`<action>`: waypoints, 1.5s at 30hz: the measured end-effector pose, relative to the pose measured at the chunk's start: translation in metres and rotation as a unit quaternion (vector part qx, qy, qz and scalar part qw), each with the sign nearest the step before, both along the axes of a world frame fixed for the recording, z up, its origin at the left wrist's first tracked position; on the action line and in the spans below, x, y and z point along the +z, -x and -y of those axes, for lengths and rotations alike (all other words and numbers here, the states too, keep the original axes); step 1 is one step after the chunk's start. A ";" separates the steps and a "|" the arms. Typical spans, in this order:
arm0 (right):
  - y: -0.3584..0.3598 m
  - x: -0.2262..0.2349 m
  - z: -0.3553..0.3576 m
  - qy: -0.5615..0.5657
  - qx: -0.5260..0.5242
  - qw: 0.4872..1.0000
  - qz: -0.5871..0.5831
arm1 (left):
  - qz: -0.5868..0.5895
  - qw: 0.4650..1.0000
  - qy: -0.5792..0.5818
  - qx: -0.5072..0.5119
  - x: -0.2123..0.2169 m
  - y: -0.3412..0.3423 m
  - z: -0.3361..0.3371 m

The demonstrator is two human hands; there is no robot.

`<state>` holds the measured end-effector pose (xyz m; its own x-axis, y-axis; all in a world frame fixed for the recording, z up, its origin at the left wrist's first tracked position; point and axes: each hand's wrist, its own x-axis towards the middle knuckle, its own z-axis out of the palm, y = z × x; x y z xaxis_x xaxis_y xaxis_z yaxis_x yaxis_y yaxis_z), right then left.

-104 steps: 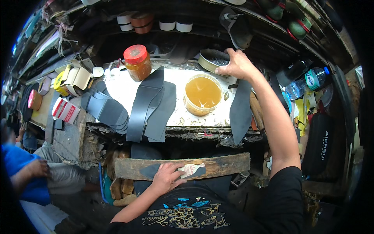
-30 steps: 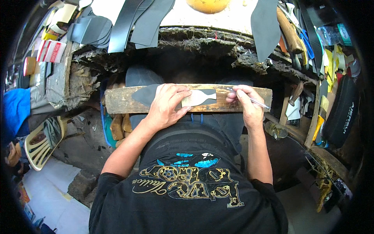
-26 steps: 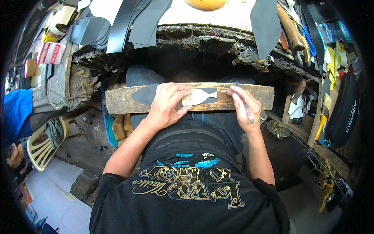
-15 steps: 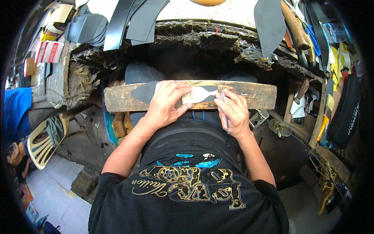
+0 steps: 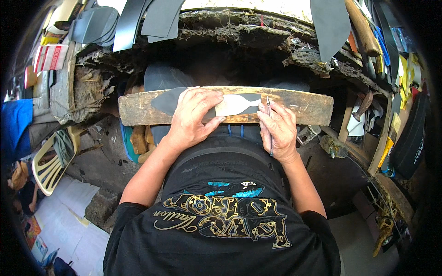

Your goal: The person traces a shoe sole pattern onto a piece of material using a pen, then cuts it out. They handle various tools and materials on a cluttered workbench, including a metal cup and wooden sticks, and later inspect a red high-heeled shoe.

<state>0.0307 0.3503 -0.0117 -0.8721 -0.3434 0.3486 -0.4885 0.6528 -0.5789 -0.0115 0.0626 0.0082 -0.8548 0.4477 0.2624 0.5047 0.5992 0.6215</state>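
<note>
A pale, shaped template [image 5: 237, 105] lies flat on a dark grey sheet of material [image 5: 168, 100], and both rest on a worn wooden board [image 5: 304, 106] that runs left to right across the person's lap, just near of the workbench edge. The template sits about mid-board, its narrow waist towards the right.

The left hand [image 5: 193, 117] presses down with fingers spread, palm over the left part of the template and the grey sheet beneath, pinning them to the board rather than gripping them. The right hand [image 5: 277, 129] is closed around a thin metal tool [image 5: 269, 124], held like a pen, with the tip pointing far and touching the board just beside the template's right end.

Beyond the board, the ragged, crusted front edge of the workbench [image 5: 239, 32] spans the far side. Dark leather pieces [image 5: 156, 16] hang over its edge at the far left, and another dark piece [image 5: 329, 25] hangs at the far right. A wooden handle [image 5: 363, 30] lies at the far right beside blue-handled tools [image 5: 382, 43]. A red and white box [image 5: 50, 56] sits at far left. At the near left, a pale plastic chair [image 5: 48, 165] stands on the floor, and a blue sleeve [image 5: 16, 126] of another person shows at the left rim.
</note>
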 end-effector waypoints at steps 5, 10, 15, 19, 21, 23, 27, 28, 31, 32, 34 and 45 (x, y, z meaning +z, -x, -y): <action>0.001 0.001 0.001 0.001 -0.006 1.000 -0.009 | -0.001 1.000 0.004 0.002 0.000 0.000 -0.001; 0.002 0.003 0.001 -0.002 -0.004 1.000 -0.011 | 0.001 1.000 0.004 0.004 -0.001 -0.001 0.000; 0.003 0.003 0.001 -0.005 -0.003 1.000 -0.014 | 0.000 1.000 0.002 0.008 -0.002 -0.001 0.000; 0.003 0.001 0.001 -0.005 -0.003 1.000 -0.021 | 0.007 1.000 -0.001 0.011 -0.002 -0.001 0.000; 0.004 0.001 0.001 -0.002 -0.005 1.000 -0.025 | 0.009 1.000 -0.002 0.012 -0.001 -0.001 0.000; 0.004 0.001 0.001 -0.005 -0.005 1.000 -0.023 | 0.015 1.000 0.003 0.003 0.000 0.000 0.000; 0.004 0.003 0.001 -0.013 -0.004 1.000 -0.019 | 0.019 0.999 0.026 -0.018 0.001 0.000 0.001; 0.004 0.003 0.001 -0.015 -0.005 1.000 -0.021 | 0.021 0.999 0.029 -0.019 0.002 0.000 0.001; 0.004 0.004 0.001 -0.022 -0.005 1.000 -0.017 | 0.029 0.999 0.037 -0.018 0.005 0.001 -0.001; 0.004 0.004 0.001 -0.021 -0.005 1.000 -0.015 | 0.030 0.998 0.041 -0.020 0.006 0.002 -0.002; 0.003 0.004 0.000 -0.021 -0.006 1.000 -0.013 | 0.023 0.997 0.064 -0.026 0.012 0.002 -0.005; 0.004 -0.001 -0.001 -0.011 -0.002 1.000 -0.022 | -0.014 0.955 0.275 -0.107 0.040 -0.006 -0.055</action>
<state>0.0270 0.3512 -0.0127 -0.8574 -0.3475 0.3795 -0.5105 0.6676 -0.5419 -0.0057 0.1175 0.0487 -0.7243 0.6883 -0.0403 0.6642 0.7123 0.2269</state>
